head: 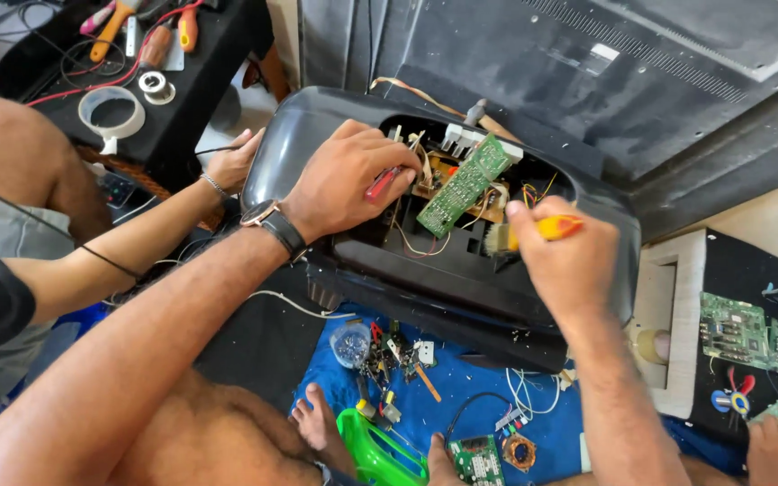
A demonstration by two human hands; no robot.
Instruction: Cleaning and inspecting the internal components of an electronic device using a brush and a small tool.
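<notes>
Left hand (339, 184) grips red tool (382, 183), right hand (558, 261) a brush (533, 231) — blue floor cloth (479, 378).

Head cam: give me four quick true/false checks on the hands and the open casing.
1. The left hand holds a red-handled tool inside the black casing. True.
2. The right hand holds a blue brush. False: it holds a small brush with a yellow handle.
3. A green circuit board stands tilted in the casing's opening. True.
4. The person works alone. False: another person's hand rests against the casing's left side.
</notes>
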